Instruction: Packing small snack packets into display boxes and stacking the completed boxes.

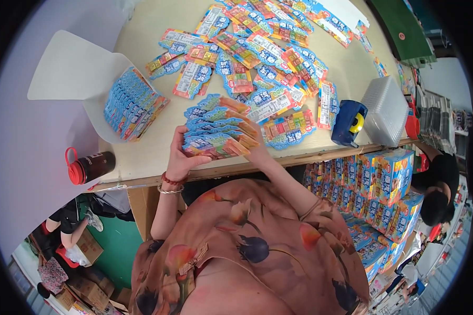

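Observation:
A stack of blue, wavy-edged candy packs (215,127) is held upright between my two hands, just above the table's near edge. My left hand (183,155) grips its left end, with the thumb along the near side. At the right end my right hand (258,149) closes on the same stack; its fingers are partly hidden behind the packs. Beyond them lies a loose heap of similar packs (242,47), some face up and some face down. To the left, a neat row of packs (133,105) stands inside a white open carton (92,107).
A dark bottle with a red lid (92,165) stands at the table's left edge. A blue tape dispenser (349,123) and stacked clear plastic trays (386,110) are at the right. Printed boxes (389,176) are piled below the table's right side. Other people are around.

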`<act>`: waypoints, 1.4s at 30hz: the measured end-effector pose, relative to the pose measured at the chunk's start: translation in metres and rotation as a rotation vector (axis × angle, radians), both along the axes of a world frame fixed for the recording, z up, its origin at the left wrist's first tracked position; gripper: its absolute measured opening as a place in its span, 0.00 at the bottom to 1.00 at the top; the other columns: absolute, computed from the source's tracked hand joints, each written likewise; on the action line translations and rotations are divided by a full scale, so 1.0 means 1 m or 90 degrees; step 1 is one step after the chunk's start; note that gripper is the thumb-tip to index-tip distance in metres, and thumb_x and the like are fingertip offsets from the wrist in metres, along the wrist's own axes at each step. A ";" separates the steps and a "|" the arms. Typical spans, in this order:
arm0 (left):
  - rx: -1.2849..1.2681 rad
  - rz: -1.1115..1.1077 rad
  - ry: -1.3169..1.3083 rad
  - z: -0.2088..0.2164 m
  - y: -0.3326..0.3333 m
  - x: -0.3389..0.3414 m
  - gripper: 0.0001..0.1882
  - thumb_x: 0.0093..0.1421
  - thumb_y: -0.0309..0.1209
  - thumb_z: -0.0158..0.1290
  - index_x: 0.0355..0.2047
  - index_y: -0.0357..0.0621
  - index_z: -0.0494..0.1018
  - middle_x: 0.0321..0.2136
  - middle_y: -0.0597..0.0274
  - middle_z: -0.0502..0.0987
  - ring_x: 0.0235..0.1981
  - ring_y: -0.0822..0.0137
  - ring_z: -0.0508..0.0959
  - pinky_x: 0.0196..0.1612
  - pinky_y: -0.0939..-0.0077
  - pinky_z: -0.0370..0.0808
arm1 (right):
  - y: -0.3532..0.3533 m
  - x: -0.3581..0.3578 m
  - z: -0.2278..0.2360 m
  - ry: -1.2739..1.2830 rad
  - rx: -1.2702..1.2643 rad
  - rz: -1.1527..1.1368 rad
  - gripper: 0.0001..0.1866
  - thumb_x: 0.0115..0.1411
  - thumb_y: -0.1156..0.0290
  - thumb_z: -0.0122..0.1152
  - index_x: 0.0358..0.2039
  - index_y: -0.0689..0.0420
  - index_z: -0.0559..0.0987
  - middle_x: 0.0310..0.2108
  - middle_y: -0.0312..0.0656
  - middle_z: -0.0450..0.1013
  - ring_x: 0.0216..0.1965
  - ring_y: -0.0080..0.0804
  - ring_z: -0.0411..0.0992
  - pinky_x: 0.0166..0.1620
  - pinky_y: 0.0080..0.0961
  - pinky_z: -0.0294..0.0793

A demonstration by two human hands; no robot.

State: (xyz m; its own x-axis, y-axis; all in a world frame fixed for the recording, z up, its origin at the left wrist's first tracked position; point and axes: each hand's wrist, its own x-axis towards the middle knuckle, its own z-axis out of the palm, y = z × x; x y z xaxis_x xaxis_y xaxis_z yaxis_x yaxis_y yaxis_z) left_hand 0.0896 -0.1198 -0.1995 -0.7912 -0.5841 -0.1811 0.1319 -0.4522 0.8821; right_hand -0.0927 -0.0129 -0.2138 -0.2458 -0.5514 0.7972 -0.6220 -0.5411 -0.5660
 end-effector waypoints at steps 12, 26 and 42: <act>-0.489 -0.111 -0.223 0.006 -0.026 0.016 0.49 0.41 0.29 0.71 0.61 0.43 0.56 0.48 0.53 0.69 0.49 0.58 0.73 0.52 0.67 0.72 | 0.036 -0.042 0.034 0.390 0.703 -0.315 0.30 0.54 0.65 0.60 0.58 0.53 0.66 0.60 0.52 0.59 0.62 0.57 0.55 0.62 0.48 0.56; -0.569 -0.172 -0.194 0.008 -0.025 0.013 0.31 0.42 0.27 0.69 0.47 0.41 0.67 0.39 0.58 0.72 0.40 0.64 0.75 0.43 0.72 0.74 | -0.004 -0.036 0.022 -0.532 0.269 -0.089 0.06 0.61 0.80 0.53 0.39 0.61 0.75 0.32 0.37 0.75 0.36 0.19 0.72 0.36 0.20 0.73; -0.436 -0.114 -0.149 -0.002 -0.024 0.019 0.38 0.41 0.26 0.70 0.53 0.41 0.63 0.48 0.54 0.68 0.51 0.62 0.71 0.53 0.70 0.70 | 0.055 -0.056 0.041 0.026 0.554 -0.217 0.17 0.52 0.76 0.63 0.44 0.58 0.76 0.42 0.47 0.73 0.44 0.41 0.72 0.45 0.33 0.71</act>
